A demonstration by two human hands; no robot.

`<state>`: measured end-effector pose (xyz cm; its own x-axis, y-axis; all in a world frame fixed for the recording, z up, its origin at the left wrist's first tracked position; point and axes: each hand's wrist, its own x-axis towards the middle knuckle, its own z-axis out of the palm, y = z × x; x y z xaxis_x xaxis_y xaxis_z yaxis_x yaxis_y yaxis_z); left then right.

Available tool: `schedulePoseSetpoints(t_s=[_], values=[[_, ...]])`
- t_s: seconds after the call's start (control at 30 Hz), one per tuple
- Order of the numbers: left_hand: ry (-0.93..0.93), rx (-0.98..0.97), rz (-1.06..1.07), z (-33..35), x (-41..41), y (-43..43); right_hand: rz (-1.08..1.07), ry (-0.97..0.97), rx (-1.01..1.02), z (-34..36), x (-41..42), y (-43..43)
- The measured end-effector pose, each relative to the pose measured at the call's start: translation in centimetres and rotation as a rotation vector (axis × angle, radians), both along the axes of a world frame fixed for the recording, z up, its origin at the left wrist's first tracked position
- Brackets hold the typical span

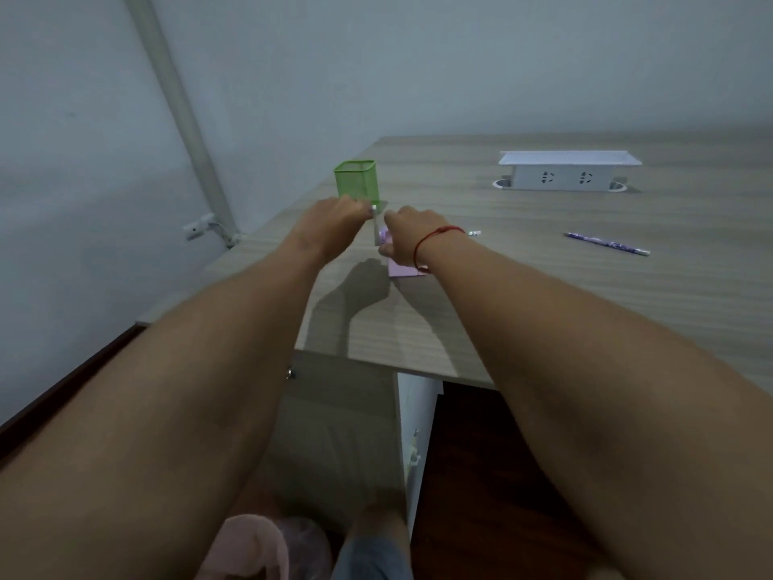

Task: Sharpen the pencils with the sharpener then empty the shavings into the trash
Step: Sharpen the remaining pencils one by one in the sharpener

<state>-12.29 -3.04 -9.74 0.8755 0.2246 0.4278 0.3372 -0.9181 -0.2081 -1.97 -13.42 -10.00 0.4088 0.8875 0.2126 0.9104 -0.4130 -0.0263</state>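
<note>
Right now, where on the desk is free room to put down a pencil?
The desk is bare to the right of the loose pencil and the socket box. A strip is also free between those two. It is crowded at the left, where the left hand, the right hand, the sharpener and the green holder sit close together.

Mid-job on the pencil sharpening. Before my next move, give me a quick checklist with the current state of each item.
1. Lilac plastic box sharpener standing on the wood-grain desk: ok.
2. Right hand grips the sharpener: ok.
3. Left hand pinches a small grey metal-tipped piece at the sharpener: ok; crank or pencil, cannot tell.
4. Pencil seated in the sharpener: cannot tell, the hands hide it.
5. Next purple pencil lying free on the desk: ok.
6. Shavings level inside: cannot tell.
</note>
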Motion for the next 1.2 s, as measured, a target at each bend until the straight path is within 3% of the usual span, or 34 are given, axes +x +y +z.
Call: schedulePoseSetpoints(t_s=[0.17, 0.27, 0.7, 1.03, 1.2], values=[[-0.012, -0.087, -0.022, -2.3, -2.4, -2.8, -0.014, -0.024, -0.049, 0.4, -0.6, -0.2], [0.051, -0.141, 0.095, -4.3, -2.5, -3.7, -0.014, -0.025, -0.039, -0.1, -0.6, -0.1], [0.257, -0.214, 0.167, -5.0, 0.9, -0.1, 0.1, -0.044, 0.032, -1.4, 0.8, 0.4], [0.11, 0.072, 0.063, -0.3, 2.2, 2.6, 0.055, -0.032, -0.001, -1.1, 1.1, 0.6], [0.011, 0.006, 0.013, 0.0, -0.6, -0.3, 0.004, -0.015, -0.016, -0.6, 0.6, 0.7]])
